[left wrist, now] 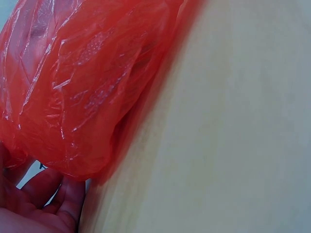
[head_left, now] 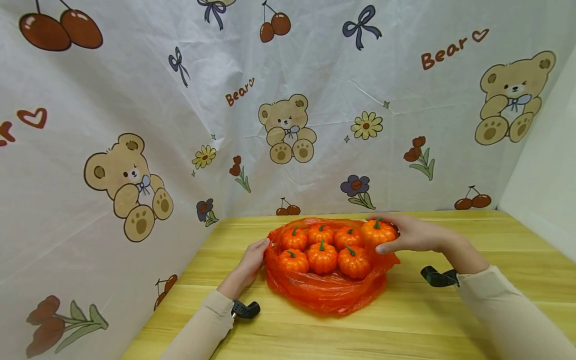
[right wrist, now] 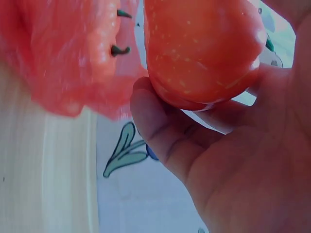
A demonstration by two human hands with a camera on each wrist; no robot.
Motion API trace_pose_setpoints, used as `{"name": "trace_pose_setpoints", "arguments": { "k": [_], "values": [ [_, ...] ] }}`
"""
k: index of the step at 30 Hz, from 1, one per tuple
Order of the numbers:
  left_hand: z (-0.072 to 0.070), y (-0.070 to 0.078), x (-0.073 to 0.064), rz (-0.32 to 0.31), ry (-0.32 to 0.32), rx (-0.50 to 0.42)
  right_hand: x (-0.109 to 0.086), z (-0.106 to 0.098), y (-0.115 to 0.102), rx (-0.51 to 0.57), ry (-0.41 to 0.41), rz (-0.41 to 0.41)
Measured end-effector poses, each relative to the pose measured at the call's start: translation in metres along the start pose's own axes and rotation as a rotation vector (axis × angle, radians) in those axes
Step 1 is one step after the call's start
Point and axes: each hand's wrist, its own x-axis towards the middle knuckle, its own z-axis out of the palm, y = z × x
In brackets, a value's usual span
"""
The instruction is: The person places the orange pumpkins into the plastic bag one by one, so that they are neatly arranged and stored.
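Observation:
An orange toy pumpkin (head_left: 378, 234) with a green stem is gripped between the thumb and fingers of my right hand (head_left: 417, 234), over the right side of a red plastic bag (head_left: 326, 299). Up close in the right wrist view, fingers curl round the pumpkin's (right wrist: 201, 53) ribbed side. Inside the wide-open bag sit several more small pumpkins (head_left: 322, 259), stems mostly up. My left hand (head_left: 250, 263) holds the bag's left rim, thumb over the edge. From the left wrist, the bag (left wrist: 97, 92) bulges above the fingers, which partly hide beneath it.
The bag stands on a light wooden table (head_left: 432, 320). Behind and to the left hangs a white cloth (head_left: 324, 185) printed with bears, cherries and flowers. Black wrist devices (head_left: 437, 276) sit at both cuffs. A pale wall (head_left: 544, 190) borders the right side.

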Motion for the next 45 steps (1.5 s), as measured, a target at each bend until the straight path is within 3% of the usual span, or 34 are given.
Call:
{"name": "trace_pose_setpoints", "arguments": {
  "k": [19,38,45],
  "values": [
    [0.000,0.000,0.001,-0.005,-0.006,-0.001,0.038,0.030,-0.025,-0.051,-0.029,-0.062],
    [-0.001,0.000,0.002,-0.006,-0.006,-0.014,0.054,0.053,-0.035,-0.105,-0.039,-0.108],
    [-0.001,-0.001,0.003,-0.006,-0.006,-0.010,0.058,0.061,-0.042,-0.120,-0.063,-0.160]
  ]
}}
